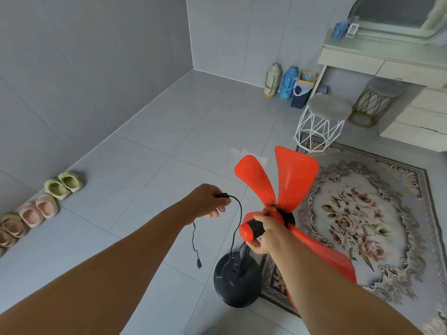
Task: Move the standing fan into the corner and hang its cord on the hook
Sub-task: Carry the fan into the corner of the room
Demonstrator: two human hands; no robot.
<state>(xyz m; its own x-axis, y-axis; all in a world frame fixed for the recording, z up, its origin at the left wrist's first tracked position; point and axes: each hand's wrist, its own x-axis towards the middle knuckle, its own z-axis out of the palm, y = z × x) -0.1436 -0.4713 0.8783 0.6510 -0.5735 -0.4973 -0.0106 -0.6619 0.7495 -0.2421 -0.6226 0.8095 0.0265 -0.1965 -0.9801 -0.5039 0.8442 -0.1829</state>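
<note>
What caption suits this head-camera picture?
Left hand holds the thin black cord; right hand grips the orange-bladed standing fan.

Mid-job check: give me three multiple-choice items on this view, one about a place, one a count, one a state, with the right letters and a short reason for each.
1. Where does the fan's round base sit?
A. wholly on the patterned rug
B. at the rug's edge, mostly on the floor tiles
C. in the far corner

2. How many pairs of slippers show along the left wall?
A. one
B. three
C. six

3. What is the left hand doing?
A. hanging free, fingers spread
B. pressing flat on the wall
C. holding the black cord

Answers:
1 B, the dark base lies on grey tile beside the rug, and any overlap with its edge is slight.
2 B, a green, a pink and a tan pair line up there.
3 C, its fingers are closed on the cord, whose plug end dangles below, while the right hand grips the fan behind its orange blades.
</note>
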